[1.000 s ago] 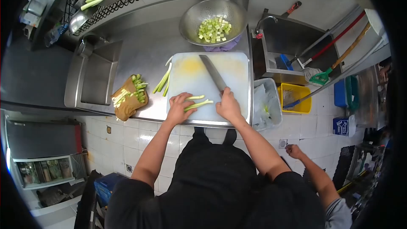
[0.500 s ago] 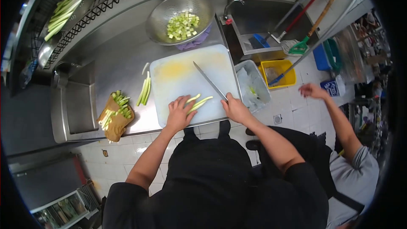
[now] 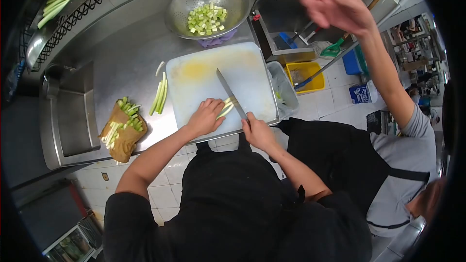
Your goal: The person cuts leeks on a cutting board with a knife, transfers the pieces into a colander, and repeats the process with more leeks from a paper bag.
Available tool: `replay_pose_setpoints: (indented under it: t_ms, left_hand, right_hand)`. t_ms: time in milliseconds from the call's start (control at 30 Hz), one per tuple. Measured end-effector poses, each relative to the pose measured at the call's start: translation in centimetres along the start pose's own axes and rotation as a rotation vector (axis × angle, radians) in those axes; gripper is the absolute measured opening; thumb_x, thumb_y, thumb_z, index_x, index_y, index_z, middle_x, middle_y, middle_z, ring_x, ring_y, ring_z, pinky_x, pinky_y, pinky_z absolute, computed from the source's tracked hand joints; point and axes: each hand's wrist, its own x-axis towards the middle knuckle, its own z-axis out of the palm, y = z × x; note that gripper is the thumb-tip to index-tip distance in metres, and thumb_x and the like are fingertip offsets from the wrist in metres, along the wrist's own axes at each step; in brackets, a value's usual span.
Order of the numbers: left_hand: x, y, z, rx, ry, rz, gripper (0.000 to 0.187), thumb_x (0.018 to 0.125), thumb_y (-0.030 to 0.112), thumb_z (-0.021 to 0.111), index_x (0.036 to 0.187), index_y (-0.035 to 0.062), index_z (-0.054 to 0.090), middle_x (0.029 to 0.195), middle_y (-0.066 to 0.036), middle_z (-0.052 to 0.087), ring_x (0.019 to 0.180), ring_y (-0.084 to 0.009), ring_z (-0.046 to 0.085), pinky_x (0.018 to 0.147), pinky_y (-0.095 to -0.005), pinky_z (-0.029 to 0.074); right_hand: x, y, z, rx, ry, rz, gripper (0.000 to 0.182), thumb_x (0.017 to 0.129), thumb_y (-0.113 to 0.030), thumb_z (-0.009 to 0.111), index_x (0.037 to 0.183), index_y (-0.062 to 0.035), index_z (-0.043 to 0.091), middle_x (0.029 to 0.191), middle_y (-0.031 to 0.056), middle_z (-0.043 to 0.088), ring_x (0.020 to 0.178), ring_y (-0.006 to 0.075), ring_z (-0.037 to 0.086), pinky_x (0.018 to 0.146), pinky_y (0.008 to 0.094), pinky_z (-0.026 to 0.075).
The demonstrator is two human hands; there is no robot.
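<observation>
My right hand is wrapped round the handle of a kitchen knife, its blade pointing away from me and slanting left across the white cutting board. Close to the blade, my left hand presses a few pale green vegetable sticks onto the board, fingers bent over them. The blade overlaps the right ends of these sticks. More long sticks lie on the steel counter, just left of the board.
Behind the board stands a steel colander of diced green pieces. A brown paper bag of cut sticks rests at the counter's front left, near a sink. On the right are a clear bin, a yellow bucket and a co-worker's raised arm.
My right hand has brought the knife left, over the ends of the sticks under my left hand. The co-worker has come closer and swung an arm up. The whole view has shifted slightly.
</observation>
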Motion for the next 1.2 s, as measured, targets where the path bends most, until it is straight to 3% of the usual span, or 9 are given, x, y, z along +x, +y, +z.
replay_pose_setpoints:
  t_ms: [100, 300, 567, 633, 867, 1100, 1200]
  left_hand:
    - [0.2, -0.4, 0.2, -0.036, -0.013, 0.022, 0.048, 0.088, 0.022, 0.073, 0.127, -0.0012, 0.059, 0.13, -0.016, 0.057, 0.117, -0.0359, 0.051, 0.102, -0.0435, 0.044]
    - [0.9, 0.8, 1.2, -0.179, 0.138, -0.093, 0.044, 0.084, 0.017, 0.074, 0.123, 0.0002, 0.062, 0.123, -0.016, 0.059, 0.113, -0.0357, 0.054, 0.1, -0.0421, 0.046]
    - [2.4, 0.9, 3.0, -0.271, 0.21, -0.12, 0.033, 0.078, 0.01, 0.069, 0.109, -0.0007, 0.064, 0.113, -0.016, 0.062, 0.108, -0.0373, 0.056, 0.096, -0.043, 0.047]
    - [2.7, 0.9, 2.9, -0.256, 0.191, -0.123, 0.032, 0.077, 0.009, 0.069, 0.108, -0.0007, 0.064, 0.113, -0.017, 0.062, 0.108, -0.0373, 0.056, 0.096, -0.0431, 0.048]
    - [2.7, 1.1, 3.1, -0.275, 0.202, -0.129, 0.031, 0.076, 0.005, 0.067, 0.106, -0.0027, 0.064, 0.11, -0.017, 0.064, 0.106, -0.0388, 0.057, 0.096, -0.0439, 0.048]
    - [2.7, 0.9, 2.0, -0.254, 0.138, -0.141, 0.033, 0.078, 0.007, 0.07, 0.109, -0.0016, 0.064, 0.113, -0.017, 0.064, 0.108, -0.0381, 0.057, 0.097, -0.0445, 0.048]
    - [2.2, 1.4, 0.9, -0.252, 0.184, -0.134, 0.034, 0.079, 0.01, 0.072, 0.11, 0.0007, 0.065, 0.114, -0.016, 0.064, 0.108, -0.0367, 0.057, 0.096, -0.0447, 0.047]
  right_hand:
    - [-0.3, -0.1, 0.3, -0.018, 0.018, 0.007, 0.024, 0.102, -0.022, 0.052, 0.102, 0.0018, 0.048, 0.076, 0.0283, 0.067, 0.073, 0.0505, 0.064, 0.068, 0.0591, 0.05]
    - [-0.8, 0.8, -0.2, -0.075, 0.047, -0.049, 0.022, 0.093, -0.012, 0.057, 0.102, 0.0041, 0.046, 0.093, 0.031, 0.064, 0.082, 0.0512, 0.065, 0.073, 0.057, 0.053]
    - [-3.3, -1.8, -3.4, -0.2, -0.074, 0.025, 0.026, 0.094, -0.015, 0.056, 0.107, 0.0034, 0.045, 0.089, 0.029, 0.065, 0.079, 0.0486, 0.068, 0.071, 0.0571, 0.055]
    - [-4.4, -2.9, -4.4, -0.266, -0.228, 0.092, 0.025, 0.094, -0.015, 0.054, 0.109, 0.0035, 0.046, 0.092, 0.0299, 0.066, 0.08, 0.048, 0.068, 0.07, 0.057, 0.055]
    - [-2.7, -0.4, -0.7, -0.198, -0.193, 0.123, 0.026, 0.094, -0.012, 0.052, 0.114, 0.0049, 0.046, 0.091, 0.0318, 0.068, 0.092, 0.0473, 0.069, 0.077, 0.0581, 0.053]
    - [-1.7, 2.1, -1.3, -0.067, -0.091, 0.056, 0.027, 0.094, -0.013, 0.052, 0.113, 0.0049, 0.046, 0.093, 0.0324, 0.068, 0.085, 0.0495, 0.068, 0.076, 0.06, 0.052]
    - [-2.8, 4.0, -3.1, -0.158, 0.025, 0.216, 0.026, 0.094, -0.012, 0.054, 0.111, 0.005, 0.045, 0.094, 0.0322, 0.068, 0.081, 0.0504, 0.068, 0.073, 0.0599, 0.053]
